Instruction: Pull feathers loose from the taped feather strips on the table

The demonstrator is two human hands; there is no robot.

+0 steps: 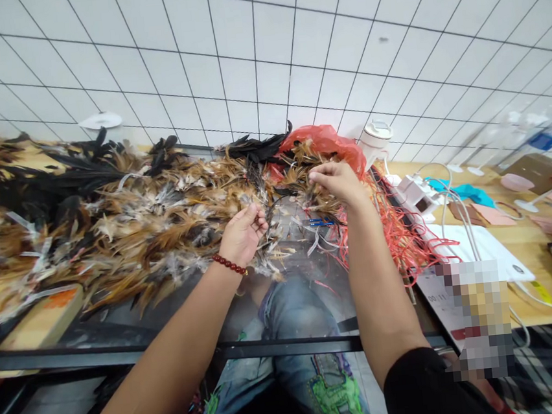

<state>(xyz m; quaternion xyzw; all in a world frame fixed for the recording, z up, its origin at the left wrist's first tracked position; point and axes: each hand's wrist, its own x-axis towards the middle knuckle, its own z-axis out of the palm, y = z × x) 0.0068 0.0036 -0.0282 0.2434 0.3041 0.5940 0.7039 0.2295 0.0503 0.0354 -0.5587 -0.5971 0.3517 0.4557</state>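
My left hand (243, 235), with a red bead bracelet (229, 264) at its wrist, is closed with the fingertips curled together. A thin dark curved strand (280, 201), perhaps a feather, runs close to its fingertips; I cannot tell whether it is held. Further right and higher, my right hand (342, 184) pinches thumb against forefinger above brown feathers (311, 194). Whatever lies in that pinch is too small to make out. Below it are small blue-handled snips (320, 222) on the glassy tabletop (291, 231). A large heap of brown and black feathers (168, 204) spreads left of my hands.
A red plastic bag (321, 141) sits behind my right hand, with tangled red string (386, 235) beside that forearm. Farther right are a white lidded container (376, 133), a power strip with cables (419, 196) and a white flat device (492, 251). A tiled wall (242, 60) closes the back.
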